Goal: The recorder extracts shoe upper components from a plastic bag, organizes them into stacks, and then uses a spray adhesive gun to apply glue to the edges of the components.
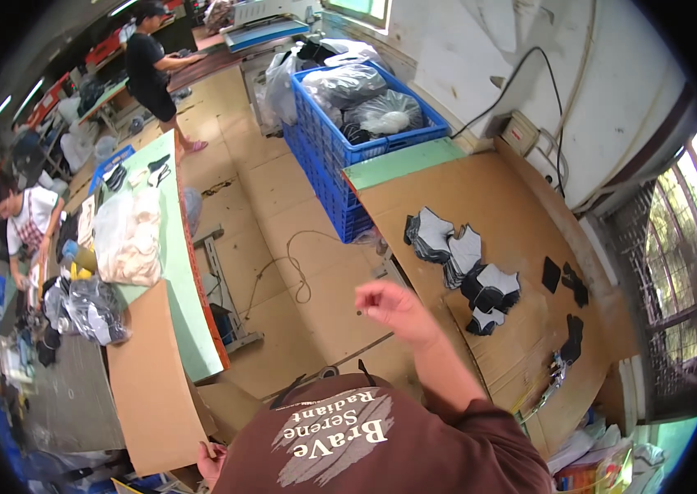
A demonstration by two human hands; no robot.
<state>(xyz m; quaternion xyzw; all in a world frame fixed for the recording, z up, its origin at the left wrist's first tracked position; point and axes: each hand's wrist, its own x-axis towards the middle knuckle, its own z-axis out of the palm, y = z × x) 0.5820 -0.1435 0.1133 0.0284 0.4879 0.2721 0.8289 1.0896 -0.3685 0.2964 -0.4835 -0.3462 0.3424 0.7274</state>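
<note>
My right hand [396, 309] is raised in front of my chest, with its fingers curled together. Whatever it may hold is too small or hidden to make out. To its right, stacks of grey cut fabric pieces [465, 249] lie on a table covered with brown cardboard [414, 193]. Farther down the pile are grey and black pieces [490, 290]. My left hand [212, 463] hangs low beside my body, near the edge of a cardboard sheet [151, 379]. Its visible fingers are slightly apart; my shirt hides the rest.
Black fabric pieces [552, 274] lie toward the table's right edge. Stacked blue crates [324, 156] with filled plastic bags stand beyond it. Left is a green table [188, 329] with bagged white fabric [130, 235]. A cord [297, 267] crosses the floor. Two other people work farther off.
</note>
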